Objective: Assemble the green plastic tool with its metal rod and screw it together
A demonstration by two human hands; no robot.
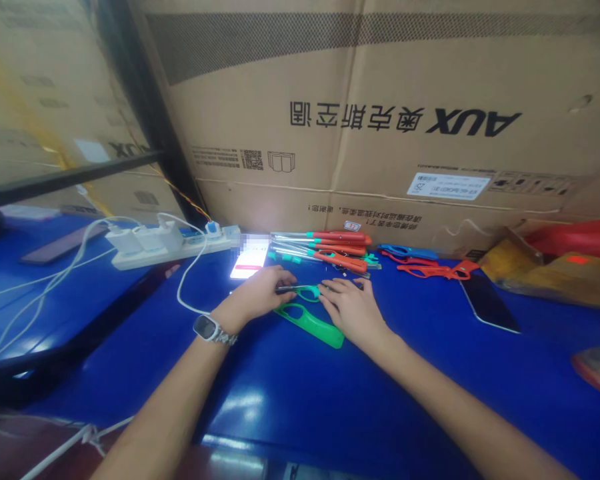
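Blue tabletop [320, 400], teal-handled piece [315, 291] between left fingers [283, 275] and right fingers [334, 287], both gripping it

The large cardboard box [380, 73] reads "AUX 奥克斯空调" — upside down.

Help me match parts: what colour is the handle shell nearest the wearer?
The handle shell is green; see head view.

Can cross tbl [340, 407] this side of green shell [314, 325]. Blocked behind by orange tools [343, 261] + carton [370, 153], L by pwr strip [195, 249].
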